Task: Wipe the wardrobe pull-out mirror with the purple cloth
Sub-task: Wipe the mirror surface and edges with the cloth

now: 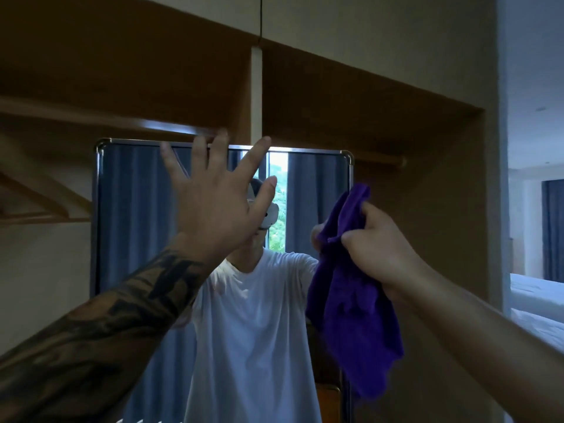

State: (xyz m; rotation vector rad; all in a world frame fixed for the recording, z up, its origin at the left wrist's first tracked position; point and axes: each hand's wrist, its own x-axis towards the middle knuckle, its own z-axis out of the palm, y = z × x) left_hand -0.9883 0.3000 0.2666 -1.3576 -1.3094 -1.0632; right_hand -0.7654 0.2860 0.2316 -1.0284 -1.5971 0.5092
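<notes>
Purple cloth (351, 300) hanging in front of the mirror's right edge, bunched at the top, the rest draping down loose. Right hand (369, 248) is gripping the bunched top, fingers (370, 209) curled round the fabric, thumb pinching it from below. Whether the cloth is touching the glass, cannot tell.

Mirror (137, 224) standing upright inside the wardrobe (427, 209), metal frame with rounded corners, its top edge just under the wooden shelf (106, 120). It is reflecting grey-blue curtains, a strip of bright window with greenery, and a person in a white T-shirt.

Left hand (219, 203) is raised in front of the upper middle of the mirror, back of the hand toward me, fingers (198, 154) spread wide and straight, holding nothing. Fingertips are reaching up near the frame's top edge and the shelf lip; contact cannot be told. The forearm is tattooed.

A pale vertical divider (256, 93) is running up the wardrobe above the mirror. A wooden rail (381, 161) is showing to the right of the frame, wooden hangers (39, 203) to the left. Far right, past the wardrobe's side, a bed (537, 300) with white bedding.
</notes>
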